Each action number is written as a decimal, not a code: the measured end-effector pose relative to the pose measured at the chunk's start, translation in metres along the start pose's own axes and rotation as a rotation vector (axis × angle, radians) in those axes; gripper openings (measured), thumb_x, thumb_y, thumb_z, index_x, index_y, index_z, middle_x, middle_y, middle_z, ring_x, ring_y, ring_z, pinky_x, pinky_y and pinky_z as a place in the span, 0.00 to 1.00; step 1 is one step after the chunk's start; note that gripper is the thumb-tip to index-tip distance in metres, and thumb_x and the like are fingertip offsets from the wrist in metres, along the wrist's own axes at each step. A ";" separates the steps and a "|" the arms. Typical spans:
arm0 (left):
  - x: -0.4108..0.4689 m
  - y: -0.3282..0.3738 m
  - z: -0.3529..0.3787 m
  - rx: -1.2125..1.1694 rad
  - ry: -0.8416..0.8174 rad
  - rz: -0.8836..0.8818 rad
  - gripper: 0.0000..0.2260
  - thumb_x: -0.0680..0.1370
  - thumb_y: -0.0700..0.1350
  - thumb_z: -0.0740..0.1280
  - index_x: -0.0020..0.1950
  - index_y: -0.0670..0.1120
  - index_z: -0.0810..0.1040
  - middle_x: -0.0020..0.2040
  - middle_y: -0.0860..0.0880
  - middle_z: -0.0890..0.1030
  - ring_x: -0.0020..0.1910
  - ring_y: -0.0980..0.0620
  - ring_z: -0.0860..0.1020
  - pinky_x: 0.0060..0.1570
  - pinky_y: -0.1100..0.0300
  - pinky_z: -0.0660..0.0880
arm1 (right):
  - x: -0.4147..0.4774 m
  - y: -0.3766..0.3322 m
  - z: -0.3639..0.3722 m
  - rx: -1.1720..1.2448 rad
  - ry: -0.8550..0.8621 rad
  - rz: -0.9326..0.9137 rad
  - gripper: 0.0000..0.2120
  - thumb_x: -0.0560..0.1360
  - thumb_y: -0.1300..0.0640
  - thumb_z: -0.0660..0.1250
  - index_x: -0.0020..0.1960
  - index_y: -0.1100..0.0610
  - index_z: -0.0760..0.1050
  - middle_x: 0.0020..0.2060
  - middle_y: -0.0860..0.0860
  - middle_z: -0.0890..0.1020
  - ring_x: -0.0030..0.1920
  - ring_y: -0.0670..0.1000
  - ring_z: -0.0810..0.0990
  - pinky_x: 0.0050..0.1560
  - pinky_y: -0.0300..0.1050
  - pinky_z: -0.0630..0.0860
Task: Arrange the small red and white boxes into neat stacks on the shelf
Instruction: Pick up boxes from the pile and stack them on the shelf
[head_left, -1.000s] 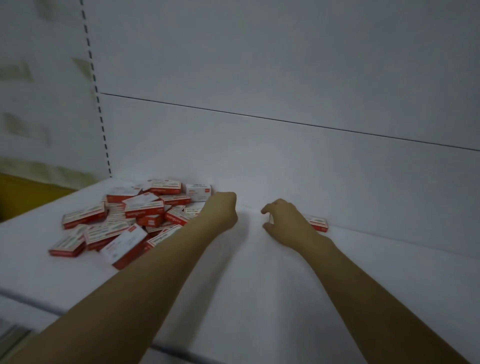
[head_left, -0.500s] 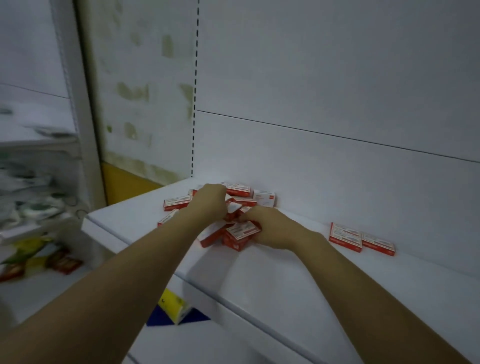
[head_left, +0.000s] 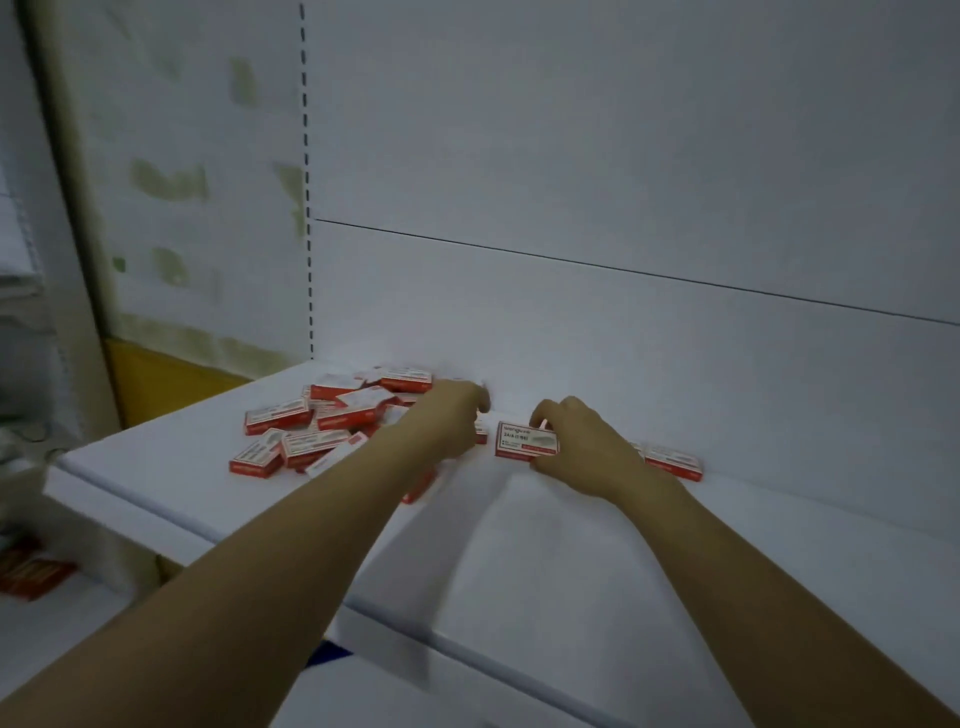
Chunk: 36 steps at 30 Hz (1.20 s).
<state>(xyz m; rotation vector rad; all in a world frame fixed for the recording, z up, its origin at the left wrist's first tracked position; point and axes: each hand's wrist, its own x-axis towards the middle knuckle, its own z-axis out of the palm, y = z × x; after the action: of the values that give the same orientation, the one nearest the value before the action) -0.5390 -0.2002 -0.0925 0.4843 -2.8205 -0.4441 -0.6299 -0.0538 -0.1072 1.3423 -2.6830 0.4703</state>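
Observation:
A loose pile of small red and white boxes (head_left: 332, 421) lies at the left end of the white shelf (head_left: 545, 545). My left hand (head_left: 454, 415) reaches into the pile's right edge with curled fingers; what it holds is hidden. My right hand (head_left: 582, 441) pinches one box (head_left: 524, 440) by its right end, just above the shelf, label facing me. To the right of that hand, a placed box (head_left: 672, 461) lies flat against the back panel, and a second one beside it is mostly hidden by my wrist.
The white back panel (head_left: 623, 322) rises right behind the boxes. The shelf's front edge (head_left: 208, 525) runs diagonally from the left. Left of the shelf stand a yellow strip (head_left: 156, 379) and a lower shelf with blurred goods (head_left: 31, 571).
My right hand has lifted one box out of the pile and carried it to the right, towards the placed boxes. My left hand stays at the pile's edge. The view has swung slightly.

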 end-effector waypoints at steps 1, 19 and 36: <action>0.005 0.009 0.007 -0.017 -0.033 0.029 0.21 0.74 0.34 0.67 0.66 0.44 0.73 0.60 0.45 0.77 0.56 0.48 0.76 0.54 0.58 0.74 | -0.005 0.009 -0.003 -0.002 0.020 0.032 0.19 0.72 0.54 0.70 0.60 0.53 0.69 0.56 0.53 0.70 0.51 0.52 0.74 0.47 0.42 0.69; 0.056 0.112 0.113 -0.617 0.095 0.209 0.16 0.73 0.36 0.69 0.61 0.43 0.77 0.52 0.46 0.82 0.46 0.50 0.81 0.52 0.60 0.76 | -0.055 0.129 -0.010 0.235 0.419 0.218 0.18 0.73 0.69 0.65 0.62 0.58 0.74 0.57 0.52 0.72 0.51 0.46 0.75 0.51 0.30 0.71; 0.063 0.096 0.100 -1.159 -0.161 0.177 0.12 0.72 0.41 0.72 0.53 0.54 0.80 0.49 0.53 0.84 0.46 0.58 0.82 0.49 0.67 0.76 | -0.061 0.139 -0.022 0.990 0.444 0.334 0.19 0.71 0.66 0.70 0.60 0.53 0.74 0.52 0.47 0.80 0.51 0.43 0.81 0.47 0.31 0.78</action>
<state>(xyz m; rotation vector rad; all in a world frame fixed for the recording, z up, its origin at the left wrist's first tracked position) -0.6525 -0.1105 -0.1412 -0.0613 -2.1538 -1.9067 -0.7048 0.0777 -0.1321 0.7069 -2.2967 2.0289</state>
